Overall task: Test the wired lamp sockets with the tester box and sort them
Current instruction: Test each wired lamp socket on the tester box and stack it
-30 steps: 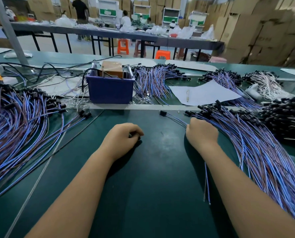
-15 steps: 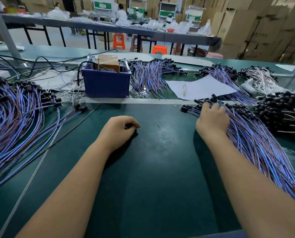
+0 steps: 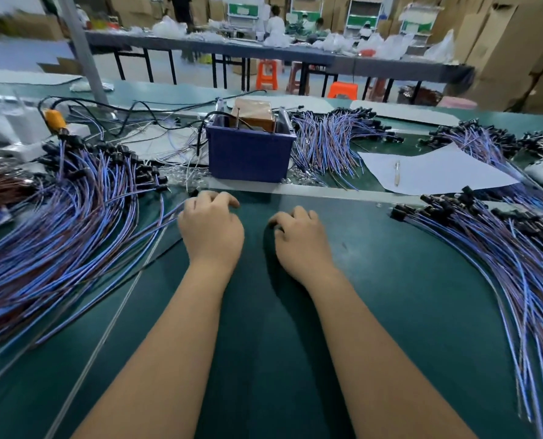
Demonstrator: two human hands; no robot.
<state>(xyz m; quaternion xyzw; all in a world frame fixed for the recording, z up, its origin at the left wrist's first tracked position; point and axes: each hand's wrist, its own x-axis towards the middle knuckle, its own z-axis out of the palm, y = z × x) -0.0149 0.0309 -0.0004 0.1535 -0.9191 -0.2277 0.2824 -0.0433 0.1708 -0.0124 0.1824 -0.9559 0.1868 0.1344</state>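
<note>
Hands lie side by side on the green surface (image 3: 390,280), just in front of the blue tester box (image 3: 249,153), which I take as my landmark. My left hand (image 3: 211,228) sits in front of the box's left corner, fingers curled down at the edge of the left pile of wired sockets (image 3: 58,236); a few blue wires run in under it, but I cannot tell whether it grips one. My right hand (image 3: 302,242) rests in front of the box's right half, fingers loosely bent with tips on the surface, and whether it holds anything is hidden from me. The box stands upright at the far edge of the mat, a brown block inside it and black cables trailing off to its left. Right of the box, well apart from my hands, a second pile of wired sockets (image 3: 501,248) fans toward me. Behind that pile, to the box's right, a white sheet (image 3: 438,172) lies flat with a pen (image 3: 397,173) on it. Another bundle (image 3: 330,141) lies just beside the box's right wall.
</note>
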